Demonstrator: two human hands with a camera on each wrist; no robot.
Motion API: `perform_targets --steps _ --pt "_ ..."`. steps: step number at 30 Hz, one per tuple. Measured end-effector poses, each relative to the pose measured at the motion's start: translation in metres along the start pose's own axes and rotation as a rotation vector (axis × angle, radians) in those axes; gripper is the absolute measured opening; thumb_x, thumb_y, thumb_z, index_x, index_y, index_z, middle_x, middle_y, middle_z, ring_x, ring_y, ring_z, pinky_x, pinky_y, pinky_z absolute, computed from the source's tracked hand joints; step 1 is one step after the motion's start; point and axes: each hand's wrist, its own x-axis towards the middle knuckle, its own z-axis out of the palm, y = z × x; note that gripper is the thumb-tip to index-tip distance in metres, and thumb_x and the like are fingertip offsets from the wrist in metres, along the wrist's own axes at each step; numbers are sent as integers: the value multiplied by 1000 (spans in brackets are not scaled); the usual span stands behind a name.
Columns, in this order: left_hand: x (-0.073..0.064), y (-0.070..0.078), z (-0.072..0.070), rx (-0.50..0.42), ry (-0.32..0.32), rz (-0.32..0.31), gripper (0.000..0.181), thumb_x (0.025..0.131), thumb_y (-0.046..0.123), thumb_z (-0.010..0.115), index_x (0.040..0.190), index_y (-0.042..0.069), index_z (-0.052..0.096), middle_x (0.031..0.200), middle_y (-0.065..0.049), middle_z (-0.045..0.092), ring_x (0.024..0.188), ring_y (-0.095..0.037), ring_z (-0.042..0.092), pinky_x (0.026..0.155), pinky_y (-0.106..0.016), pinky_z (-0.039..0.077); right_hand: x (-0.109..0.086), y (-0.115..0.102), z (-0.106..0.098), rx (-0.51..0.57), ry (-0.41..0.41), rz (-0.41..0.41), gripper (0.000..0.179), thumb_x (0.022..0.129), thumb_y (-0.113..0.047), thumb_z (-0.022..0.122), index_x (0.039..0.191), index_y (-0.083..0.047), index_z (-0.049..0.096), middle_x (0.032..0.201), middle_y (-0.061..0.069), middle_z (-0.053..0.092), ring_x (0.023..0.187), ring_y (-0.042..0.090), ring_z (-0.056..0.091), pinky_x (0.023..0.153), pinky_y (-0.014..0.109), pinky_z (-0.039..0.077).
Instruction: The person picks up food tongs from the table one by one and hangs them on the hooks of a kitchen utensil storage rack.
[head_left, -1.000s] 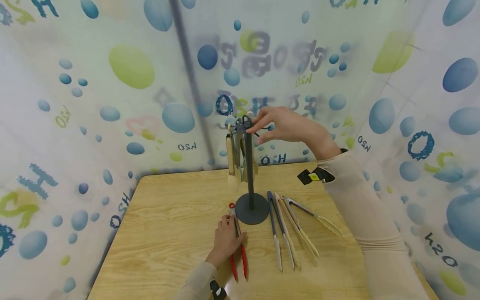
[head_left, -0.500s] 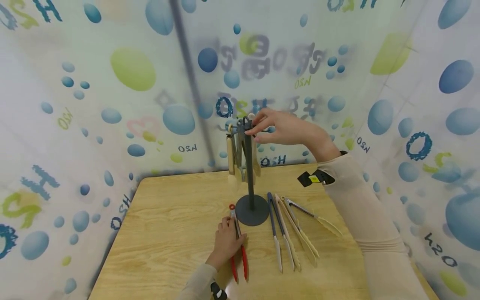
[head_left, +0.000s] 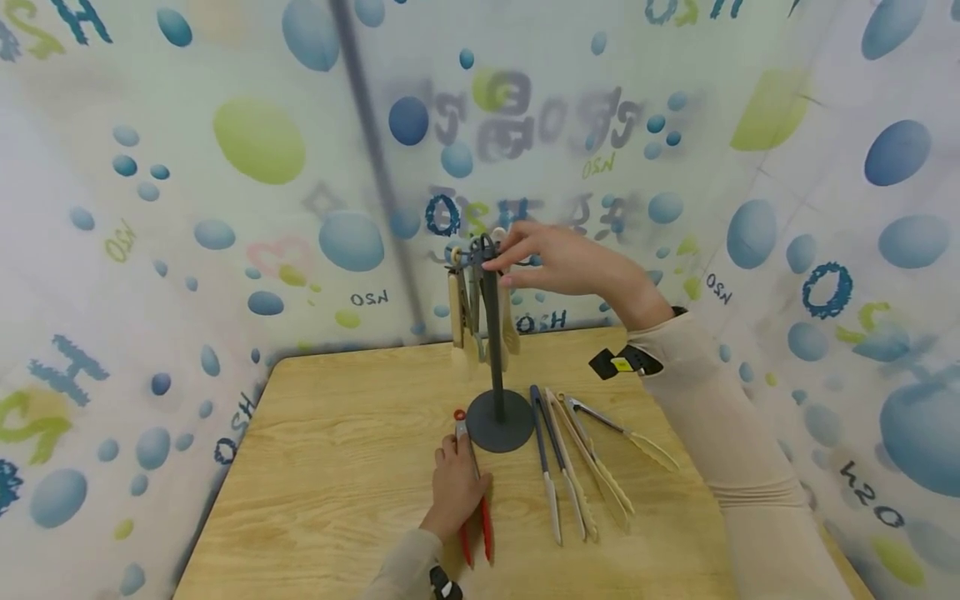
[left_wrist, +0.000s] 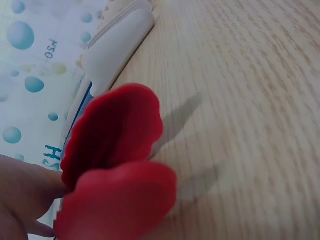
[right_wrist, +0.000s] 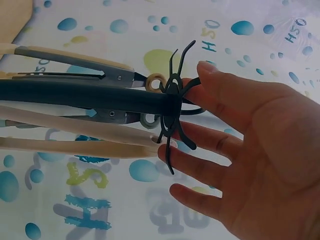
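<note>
My left hand [head_left: 456, 492] holds a pair of red-tipped tongs [head_left: 487, 525] flat on the table, thumb on one side and fingers on the other. Their two scalloped red heads [left_wrist: 120, 200] stand slightly apart in the left wrist view. A dark utensil stand [head_left: 501, 425] with a round base rises just beyond. At its top, thumb and fingers of my right hand [head_left: 562, 260] pinch the ring of hooks [right_wrist: 172, 105]. Beige-handled tongs [right_wrist: 95, 59], grey tongs [right_wrist: 117, 116] and a pale wooden-looking utensil [right_wrist: 75, 147] hang from the hooks.
Right of the base lie blue-handled tongs [head_left: 542, 433], beige tongs [head_left: 600, 475] and shorter tongs with cream tips [head_left: 652, 450]. The wooden table [head_left: 337, 433] meets a patterned curtain [head_left: 337, 308] at the back and sides.
The utensils hanging on the stand have swung or turned slightly at the hooks. Both hands keep their places, and the head view has shifted a little.
</note>
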Motion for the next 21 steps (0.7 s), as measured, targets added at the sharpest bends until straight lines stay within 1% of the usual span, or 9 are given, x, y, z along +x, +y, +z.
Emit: perform_targets --steps 2,6,9,14,18,21 --pt "0 2 0 -14 5 -9 71 72 14 82 134 -2 51 127 -26 48 105 -40 49 63 -48 52 0 0 0 -13 13 -2 35 99 -33 61 133 -25 65 129 4 55 105 21 57 86 40 48" --pt "0 3 0 -25 8 -35 67 71 11 80 131 0 52 125 -27 48 103 -40 49 56 -47 51 1 -1 1 -26 30 -5 35 98 -33 62 132 -24 65 128 4 57 105 22 58 88 42 48" --pt "0 1 1 -15 9 -50 64 71 11 78 128 1 53 122 -26 49 102 -40 50 54 -46 51 1 -2 2 -23 34 -3 35 98 -34 62 131 -23 66 124 4 58 100 21 57 85 40 47" --pt "1 -3 -2 -43 -23 -80 68 73 13 78 134 0 52 123 -26 50 102 -39 51 58 -48 52 -1 -4 3 -19 33 -4 35 100 -34 58 133 -23 65 118 5 57 87 20 49 76 36 41" --pt "2 -4 -6 -86 -55 -98 74 74 14 79 140 -1 48 124 -28 49 101 -38 50 62 -48 52 -2 -4 4 -14 33 -7 35 101 -32 56 134 -22 64 116 6 55 86 20 47 75 36 39" --pt "2 -6 -10 -135 -75 -101 75 75 13 78 141 -2 47 125 -29 48 100 -39 50 65 -50 52 -3 -5 5 -12 37 -5 35 101 -32 57 134 -22 64 119 6 55 90 21 49 76 36 40"
